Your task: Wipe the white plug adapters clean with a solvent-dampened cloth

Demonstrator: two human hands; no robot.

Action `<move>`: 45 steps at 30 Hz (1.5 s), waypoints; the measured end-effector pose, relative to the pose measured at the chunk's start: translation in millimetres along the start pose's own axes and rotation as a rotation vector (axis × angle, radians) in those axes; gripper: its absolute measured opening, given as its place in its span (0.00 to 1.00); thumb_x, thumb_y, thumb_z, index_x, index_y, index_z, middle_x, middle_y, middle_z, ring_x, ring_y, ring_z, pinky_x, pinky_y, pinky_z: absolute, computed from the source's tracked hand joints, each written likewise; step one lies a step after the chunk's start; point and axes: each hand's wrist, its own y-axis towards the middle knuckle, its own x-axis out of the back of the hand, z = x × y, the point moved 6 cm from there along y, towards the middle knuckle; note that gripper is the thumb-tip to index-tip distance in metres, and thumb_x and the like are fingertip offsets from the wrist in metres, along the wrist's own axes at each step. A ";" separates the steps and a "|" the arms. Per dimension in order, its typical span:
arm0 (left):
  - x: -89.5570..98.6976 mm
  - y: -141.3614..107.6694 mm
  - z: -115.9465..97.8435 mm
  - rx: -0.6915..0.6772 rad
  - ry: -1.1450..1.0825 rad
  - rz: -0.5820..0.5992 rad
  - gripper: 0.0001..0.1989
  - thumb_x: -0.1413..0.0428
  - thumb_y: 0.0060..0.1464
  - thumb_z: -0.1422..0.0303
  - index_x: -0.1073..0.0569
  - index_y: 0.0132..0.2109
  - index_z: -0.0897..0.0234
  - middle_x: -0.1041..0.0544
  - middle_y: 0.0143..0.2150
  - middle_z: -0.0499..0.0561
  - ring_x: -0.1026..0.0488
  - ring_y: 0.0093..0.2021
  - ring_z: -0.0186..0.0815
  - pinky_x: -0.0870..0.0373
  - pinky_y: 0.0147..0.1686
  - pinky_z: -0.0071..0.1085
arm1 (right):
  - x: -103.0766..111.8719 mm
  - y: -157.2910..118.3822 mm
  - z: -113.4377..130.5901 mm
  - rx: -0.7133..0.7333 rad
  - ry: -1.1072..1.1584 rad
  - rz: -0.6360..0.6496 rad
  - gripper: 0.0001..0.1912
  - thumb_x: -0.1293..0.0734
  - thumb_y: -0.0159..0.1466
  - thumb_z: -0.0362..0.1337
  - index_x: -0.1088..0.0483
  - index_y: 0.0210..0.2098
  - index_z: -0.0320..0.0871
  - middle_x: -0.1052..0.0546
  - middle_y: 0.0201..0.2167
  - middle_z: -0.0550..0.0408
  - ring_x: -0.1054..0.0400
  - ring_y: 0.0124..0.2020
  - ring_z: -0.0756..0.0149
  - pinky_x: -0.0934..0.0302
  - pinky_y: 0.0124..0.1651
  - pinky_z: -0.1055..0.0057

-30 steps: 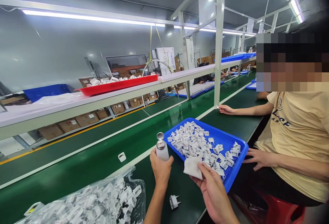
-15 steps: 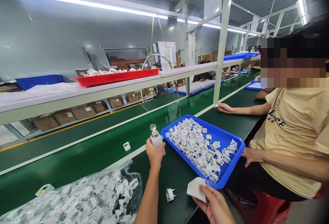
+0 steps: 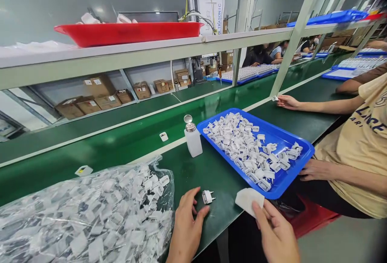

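Watching from beside the dark green workbench (image 3: 223, 170). Left hand (image 3: 186, 228): thumb and fingers apart, gripping nothing, just beside a small white two-pronged plastic plug (image 3: 207, 197). Plug lies on the bench, prongs to the right. Whether the fingertips touch the bench, I cannot tell.

Right hand (image 3: 276, 228): thumb and fingers clamped on a flat white cloth pad (image 3: 248, 201), by the near corner of a blue plastic tray (image 3: 282, 141) bearing heaped white plug pieces.

Upright beside the tray's left corner: a white squarish bottle with a round metal top (image 3: 193, 141). Left of the left hand, a clear plastic bag full of white plug housings (image 3: 115, 210). Beyond the bag, two loose white housings (image 3: 163, 136), well apart.

To the right, a co-worker in a tan T-shirt (image 3: 359, 150) holds a small white piece (image 3: 275, 98). Overhead shelf: a shallow red plastic tray (image 3: 136, 34).
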 end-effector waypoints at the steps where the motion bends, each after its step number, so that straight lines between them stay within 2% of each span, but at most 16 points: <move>1: -3.0 2.2 1.8 -0.016 0.008 0.027 0.21 0.42 0.57 0.65 0.26 0.58 0.57 0.22 0.48 0.56 0.25 0.34 0.39 0.23 0.35 0.36 | -8.9 -0.9 6.8 0.102 -0.083 0.005 0.24 0.28 0.60 0.56 0.20 0.45 0.44 0.19 0.38 0.49 0.27 0.39 0.55 0.34 0.43 0.67; 3: -7.7 8.0 0.2 -0.071 0.015 0.043 0.21 0.43 0.57 0.69 0.25 0.58 0.55 0.21 0.50 0.55 0.23 0.37 0.41 0.23 0.39 0.38 | -35.3 -3.9 21.2 0.337 -0.263 0.089 0.18 0.33 0.67 0.50 0.20 0.47 0.46 0.21 0.38 0.48 0.27 0.39 0.55 0.34 0.43 0.66; 5: -10.6 12.8 -4.4 -0.127 0.024 0.033 0.17 0.45 0.57 0.72 0.22 0.53 0.56 0.20 0.47 0.54 0.23 0.39 0.42 0.23 0.42 0.39 | -66.7 -8.4 28.4 0.526 -0.416 0.261 0.18 0.39 0.72 0.43 0.24 0.55 0.47 0.22 0.39 0.47 0.27 0.40 0.56 0.33 0.44 0.65; 8: -13.4 16.0 -9.0 -0.166 0.047 0.029 0.16 0.48 0.56 0.76 0.21 0.47 0.56 0.20 0.40 0.52 0.23 0.39 0.43 0.24 0.43 0.40 | -99.8 -14.7 23.6 0.670 -0.599 0.464 0.23 0.46 0.74 0.34 0.32 0.64 0.44 0.24 0.38 0.46 0.26 0.37 0.56 0.30 0.41 0.61; 12: -13.7 16.0 -10.6 -0.210 0.065 -0.011 0.16 0.52 0.55 0.78 0.22 0.40 0.57 0.21 0.36 0.52 0.23 0.38 0.43 0.24 0.37 0.37 | -107.7 -24.4 14.0 0.826 -0.703 0.487 0.26 0.47 0.71 0.28 0.37 0.67 0.37 0.24 0.36 0.44 0.26 0.34 0.55 0.27 0.36 0.59; 15: -14.1 17.2 -6.8 -0.250 0.043 -0.053 0.18 0.53 0.54 0.78 0.22 0.42 0.58 0.20 0.36 0.52 0.21 0.37 0.42 0.22 0.36 0.37 | -102.9 -31.5 8.4 0.886 -0.692 0.523 0.26 0.46 0.70 0.26 0.38 0.67 0.36 0.24 0.35 0.43 0.25 0.34 0.56 0.26 0.36 0.62; 20: -15.9 22.3 4.2 -0.277 0.025 -0.071 0.19 0.51 0.53 0.77 0.20 0.44 0.59 0.18 0.36 0.52 0.20 0.36 0.42 0.20 0.37 0.38 | -97.2 -33.8 6.3 0.889 -0.715 0.582 0.27 0.47 0.70 0.24 0.37 0.66 0.36 0.25 0.32 0.45 0.27 0.32 0.58 0.27 0.33 0.65; 23: -15.8 23.9 6.9 -0.272 0.015 -0.046 0.17 0.50 0.54 0.75 0.20 0.45 0.59 0.17 0.38 0.53 0.19 0.37 0.43 0.20 0.37 0.38 | -97.6 -31.4 12.3 0.830 -0.685 0.582 0.25 0.48 0.71 0.26 0.34 0.63 0.36 0.25 0.32 0.45 0.27 0.34 0.57 0.27 0.35 0.64; 27: -15.1 23.8 5.4 -0.246 0.019 -0.004 0.16 0.49 0.55 0.74 0.20 0.45 0.57 0.18 0.39 0.53 0.20 0.39 0.43 0.21 0.39 0.37 | -104.9 -27.7 22.3 0.750 -0.649 0.572 0.25 0.47 0.72 0.27 0.38 0.66 0.36 0.25 0.35 0.45 0.27 0.37 0.57 0.27 0.39 0.63; 30: -16.0 23.7 2.7 -0.224 0.038 0.018 0.14 0.49 0.56 0.73 0.20 0.42 0.55 0.19 0.37 0.51 0.21 0.38 0.42 0.23 0.38 0.37 | -110.7 -22.2 26.2 0.692 -0.640 0.544 0.26 0.47 0.72 0.27 0.38 0.67 0.41 0.25 0.38 0.46 0.27 0.39 0.56 0.27 0.41 0.60; 35: -15.5 24.5 1.1 -0.237 0.045 -0.047 0.12 0.48 0.54 0.73 0.21 0.37 0.54 0.20 0.34 0.49 0.21 0.35 0.42 0.23 0.35 0.35 | -114.9 -16.0 27.1 0.664 -0.647 0.508 0.26 0.45 0.71 0.27 0.36 0.66 0.45 0.27 0.39 0.49 0.26 0.38 0.58 0.28 0.41 0.62; 41: -15.1 22.5 1.1 -0.269 0.053 -0.104 0.13 0.48 0.53 0.73 0.21 0.38 0.54 0.19 0.34 0.49 0.20 0.34 0.41 0.23 0.34 0.34 | -114.6 -16.5 27.1 0.666 -0.652 0.491 0.26 0.46 0.72 0.27 0.39 0.67 0.47 0.28 0.39 0.50 0.27 0.36 0.60 0.29 0.40 0.64; 45: -14.7 21.7 -1.1 -0.276 0.075 -0.097 0.13 0.49 0.54 0.73 0.21 0.38 0.55 0.19 0.34 0.49 0.20 0.34 0.41 0.22 0.34 0.35 | -111.5 -22.9 26.2 0.712 -0.662 0.523 0.27 0.46 0.71 0.27 0.39 0.67 0.44 0.26 0.38 0.48 0.27 0.38 0.57 0.28 0.40 0.62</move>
